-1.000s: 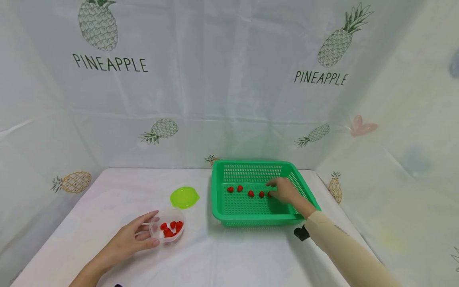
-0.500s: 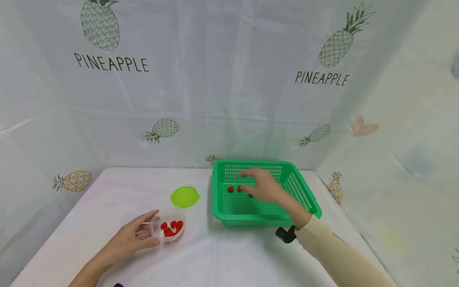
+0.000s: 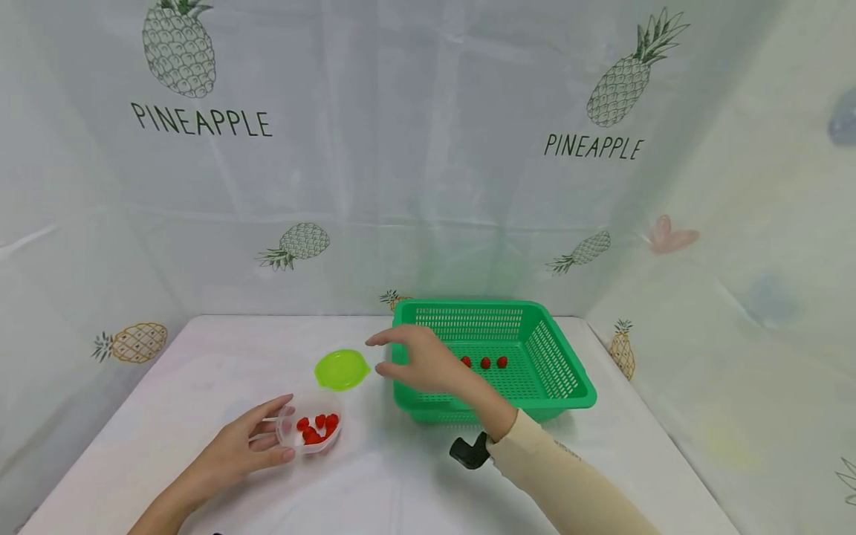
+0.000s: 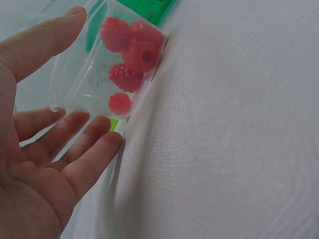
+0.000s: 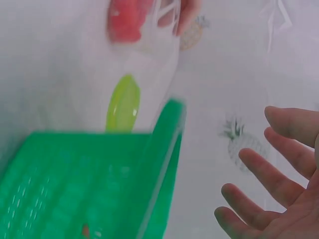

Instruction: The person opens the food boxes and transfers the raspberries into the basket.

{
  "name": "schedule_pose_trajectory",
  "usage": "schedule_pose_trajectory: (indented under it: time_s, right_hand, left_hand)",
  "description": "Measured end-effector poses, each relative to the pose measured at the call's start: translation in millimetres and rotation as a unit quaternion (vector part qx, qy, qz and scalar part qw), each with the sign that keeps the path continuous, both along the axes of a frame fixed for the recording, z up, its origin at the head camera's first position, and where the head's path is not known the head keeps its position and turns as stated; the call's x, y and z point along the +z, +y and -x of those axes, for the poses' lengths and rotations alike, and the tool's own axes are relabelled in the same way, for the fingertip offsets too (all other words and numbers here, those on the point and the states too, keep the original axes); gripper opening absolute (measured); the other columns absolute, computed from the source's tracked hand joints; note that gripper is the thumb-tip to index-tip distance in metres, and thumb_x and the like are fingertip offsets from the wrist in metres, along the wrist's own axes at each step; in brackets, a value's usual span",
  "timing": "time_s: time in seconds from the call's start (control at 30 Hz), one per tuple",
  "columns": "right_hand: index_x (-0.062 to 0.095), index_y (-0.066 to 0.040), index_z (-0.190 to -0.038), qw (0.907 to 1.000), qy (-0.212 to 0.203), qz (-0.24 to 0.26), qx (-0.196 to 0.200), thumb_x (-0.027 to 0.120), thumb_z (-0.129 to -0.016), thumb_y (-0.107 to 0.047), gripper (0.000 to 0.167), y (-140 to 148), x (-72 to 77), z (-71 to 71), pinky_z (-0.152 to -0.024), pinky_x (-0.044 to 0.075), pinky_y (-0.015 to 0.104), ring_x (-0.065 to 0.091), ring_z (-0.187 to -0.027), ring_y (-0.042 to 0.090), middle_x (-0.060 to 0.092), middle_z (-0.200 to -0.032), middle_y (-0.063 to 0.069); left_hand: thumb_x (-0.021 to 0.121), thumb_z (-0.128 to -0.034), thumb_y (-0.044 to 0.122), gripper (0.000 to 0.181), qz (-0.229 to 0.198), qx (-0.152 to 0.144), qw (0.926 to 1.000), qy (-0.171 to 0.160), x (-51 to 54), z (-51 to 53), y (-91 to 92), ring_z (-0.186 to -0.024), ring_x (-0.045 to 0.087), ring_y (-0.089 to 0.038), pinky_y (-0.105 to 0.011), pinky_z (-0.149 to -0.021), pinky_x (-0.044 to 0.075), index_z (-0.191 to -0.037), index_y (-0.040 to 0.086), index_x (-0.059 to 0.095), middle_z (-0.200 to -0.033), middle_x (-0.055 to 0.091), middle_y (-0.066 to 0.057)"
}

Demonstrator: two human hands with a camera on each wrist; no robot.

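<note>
My left hand (image 3: 237, 449) holds a clear plastic cup (image 3: 294, 406), thumb on one side and fingers on the other. Several red berries (image 3: 311, 436) lie in it. In the left wrist view, the hand (image 4: 45, 167) spans the tilted-looking cup (image 4: 87, 82), with the berries (image 4: 142, 56) against its base. Over the left side of the green basket (image 3: 481, 407) hovers my right hand (image 3: 428, 364), fingers apart and holding nothing. Three red berries (image 3: 485, 362) show in the basket; my hand hides part of its floor. The right wrist view shows the spread right hand (image 5: 281, 186) beside the basket wall (image 5: 99, 169).
A bright green lid (image 3: 342, 370) lies flat on the white table cloth (image 3: 361, 490), behind the cup and left of the basket. Pineapple-printed sheeting (image 3: 401, 163) stands behind the table and along its sides.
My right hand has moved left across the basket, from its right part to its left rim, uncovering berries there and covering others. My left hand and the cup have stayed in place.
</note>
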State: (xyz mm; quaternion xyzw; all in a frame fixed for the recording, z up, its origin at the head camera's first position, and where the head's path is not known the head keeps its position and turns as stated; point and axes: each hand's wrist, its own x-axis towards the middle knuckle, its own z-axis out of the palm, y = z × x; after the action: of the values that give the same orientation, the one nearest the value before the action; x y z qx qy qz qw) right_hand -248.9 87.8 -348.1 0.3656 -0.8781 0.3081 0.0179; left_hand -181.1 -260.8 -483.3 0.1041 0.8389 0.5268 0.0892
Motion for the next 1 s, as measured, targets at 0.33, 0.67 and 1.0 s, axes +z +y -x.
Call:
schedule_pose_trajectory:
  time_s: [0.33, 0.67, 1.0]
  right_hand:
    - [0.071, -0.016, -0.137, 0.9990, 0.002, -0.032, 0.030, 0.075, -0.101, -0.020, 0.037, -40, -20.1, -0.6, -0.107, 0.052, 0.027, 0.064, -0.128, 0.013, 0.072, -0.134, -0.004]
    - [0.075, -0.020, -0.132, 0.9961, -0.029, -0.072, 0.041, 0.077, -0.099, -0.019, 0.033, -74, -46.8, -0.3, -0.100, 0.052, 0.020, 0.063, -0.122, 0.007, 0.074, -0.129, -0.009]
    - [0.080, -0.016, -0.121, 0.9912, -0.081, -0.086, 0.059, 0.077, -0.098, -0.015, 0.024, -91, -70.1, 2.2, -0.082, 0.052, 0.013, 0.069, -0.105, 0.009, 0.078, -0.108, -0.005]
  left_hand:
    - [0.087, -0.0908, 0.032, 0.091, 0.011, 0.004, 0.9999, 0.005, 0.5, 0.8, 1.2, -0.138, 0.057, -0.037, -0.023, -0.101, 0.057, -0.166, 0.019, 0.036, -0.162, 0.046, -0.017]
    - [0.086, -0.0910, 0.033, 0.090, 0.016, 0.006, 0.9998, 0.009, 0.0, 0.4, 0.9, -0.137, 0.057, -0.036, -0.023, -0.100, 0.058, -0.165, 0.020, 0.037, -0.161, 0.048, -0.017]
    - [0.085, -0.0922, 0.029, 0.089, 0.006, 0.003, 0.9999, 0.011, 0.6, -0.3, 0.5, -0.136, 0.059, -0.039, -0.028, -0.102, 0.058, -0.165, 0.019, 0.036, -0.160, 0.047, -0.021]
